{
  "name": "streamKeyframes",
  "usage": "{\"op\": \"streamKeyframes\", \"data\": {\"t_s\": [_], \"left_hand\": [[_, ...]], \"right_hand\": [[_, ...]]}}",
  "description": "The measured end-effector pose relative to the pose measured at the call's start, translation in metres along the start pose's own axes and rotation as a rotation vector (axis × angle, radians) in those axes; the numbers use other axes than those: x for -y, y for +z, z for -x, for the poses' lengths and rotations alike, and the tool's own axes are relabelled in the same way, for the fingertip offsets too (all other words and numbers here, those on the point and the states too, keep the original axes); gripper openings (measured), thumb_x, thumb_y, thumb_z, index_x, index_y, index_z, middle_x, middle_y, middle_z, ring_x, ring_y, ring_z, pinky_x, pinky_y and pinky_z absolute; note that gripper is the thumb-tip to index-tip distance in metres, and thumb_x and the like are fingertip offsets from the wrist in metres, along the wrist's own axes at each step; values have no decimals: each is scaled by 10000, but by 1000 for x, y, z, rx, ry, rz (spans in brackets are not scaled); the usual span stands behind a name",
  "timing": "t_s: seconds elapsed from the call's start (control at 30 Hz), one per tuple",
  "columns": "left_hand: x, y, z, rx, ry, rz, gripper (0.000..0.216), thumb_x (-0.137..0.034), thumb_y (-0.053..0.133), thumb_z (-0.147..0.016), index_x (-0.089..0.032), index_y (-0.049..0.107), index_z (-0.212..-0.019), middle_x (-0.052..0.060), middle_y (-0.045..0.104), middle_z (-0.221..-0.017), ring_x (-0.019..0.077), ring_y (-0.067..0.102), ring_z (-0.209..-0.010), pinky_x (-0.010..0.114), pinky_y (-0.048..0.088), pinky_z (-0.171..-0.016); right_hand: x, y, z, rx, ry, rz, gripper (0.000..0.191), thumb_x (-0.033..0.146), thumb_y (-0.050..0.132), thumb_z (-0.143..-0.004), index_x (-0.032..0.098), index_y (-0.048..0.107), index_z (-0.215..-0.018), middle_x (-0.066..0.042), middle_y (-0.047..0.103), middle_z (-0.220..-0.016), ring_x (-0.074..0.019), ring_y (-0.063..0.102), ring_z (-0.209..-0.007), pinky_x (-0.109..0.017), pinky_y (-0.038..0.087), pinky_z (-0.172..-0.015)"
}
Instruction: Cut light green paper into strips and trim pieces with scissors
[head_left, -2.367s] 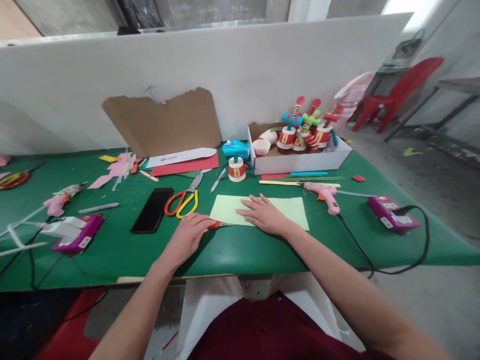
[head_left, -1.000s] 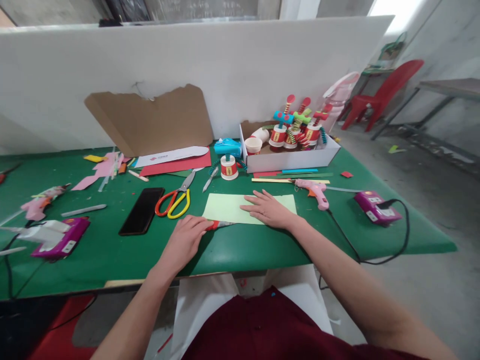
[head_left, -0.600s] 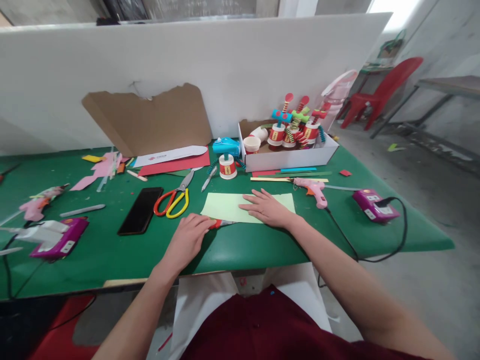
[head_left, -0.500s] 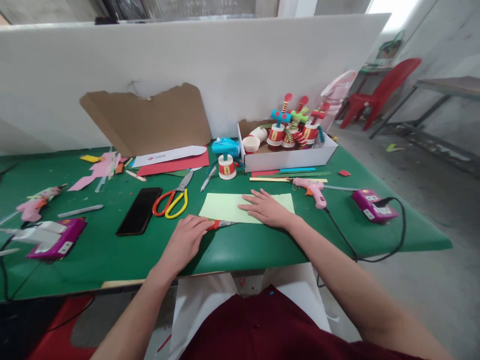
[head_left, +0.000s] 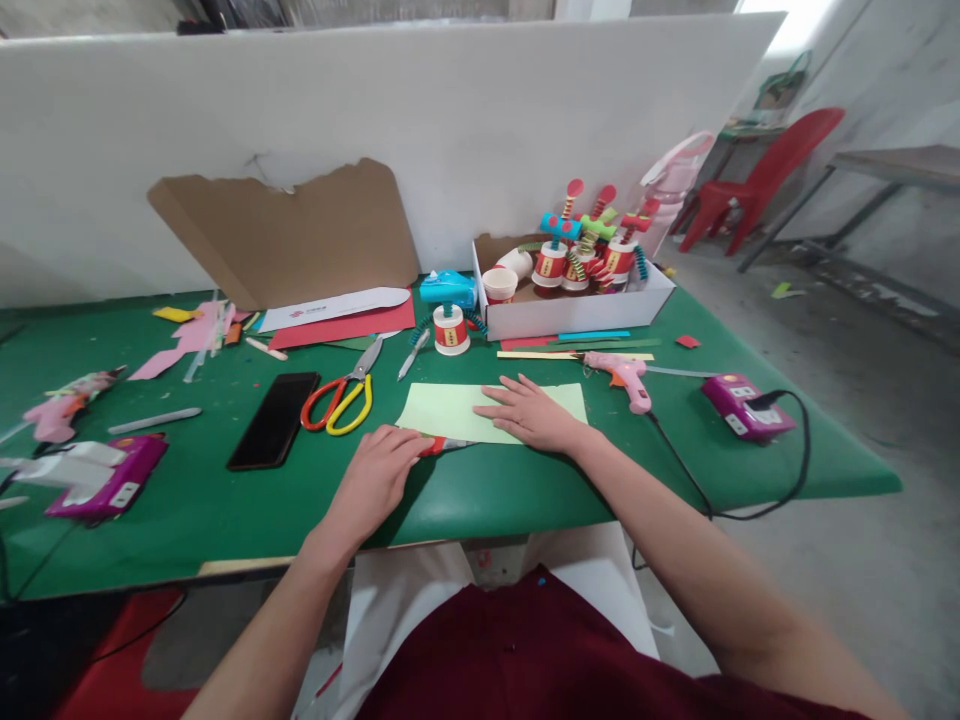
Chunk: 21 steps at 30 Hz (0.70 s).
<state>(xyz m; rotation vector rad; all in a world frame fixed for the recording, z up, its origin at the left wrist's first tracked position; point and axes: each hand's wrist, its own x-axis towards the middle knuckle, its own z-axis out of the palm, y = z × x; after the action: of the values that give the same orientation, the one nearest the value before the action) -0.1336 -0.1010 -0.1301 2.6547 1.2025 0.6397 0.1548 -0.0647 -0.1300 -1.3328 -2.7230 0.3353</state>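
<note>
Nearest, at the front of a green-covered table (head_left: 487, 505), the person's left hand (head_left: 382, 470) is curled around a red-handled knife (head_left: 435, 446), its blade lying along the near edge of a pale green sheet (head_left: 442, 405). The right hand (head_left: 529, 412) is open, fingers spread, pressing the sheet flat. The sheet looks whole; no piece lies parted from it, so its cutting seems at an early point, most of it left to do. Whether the blade has bitten in cannot be told.

Just beyond are scissors (head_left: 361, 372) at the left and a pink glue gun (head_left: 622, 376) at the right, near paper strips (head_left: 600, 345) already cut. Behind the sheet stands a cup figure (head_left: 451, 332) with spring arms, no disc visible on top. Farther back, a white box (head_left: 577, 317) holds at least three disc-topped figures (head_left: 551, 262), apparently finished, beside two headless cups (head_left: 499, 286).
</note>
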Motion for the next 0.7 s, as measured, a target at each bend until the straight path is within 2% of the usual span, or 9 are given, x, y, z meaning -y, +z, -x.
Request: {"op": "streamKeyframes", "data": {"t_s": [0.7], "left_hand": [[-12, 4, -11, 35, 55, -57, 305, -127, 407, -938, -219, 632, -1122, 50, 666, -1062, 193, 526, -946, 360, 426, -867]], "right_hand": [[0, 1, 0, -28, -10, -5, 428, 368, 305, -1004, 330, 459, -1402, -19, 405, -1508, -303, 271, -1421, -536, 186, -1147]]}}
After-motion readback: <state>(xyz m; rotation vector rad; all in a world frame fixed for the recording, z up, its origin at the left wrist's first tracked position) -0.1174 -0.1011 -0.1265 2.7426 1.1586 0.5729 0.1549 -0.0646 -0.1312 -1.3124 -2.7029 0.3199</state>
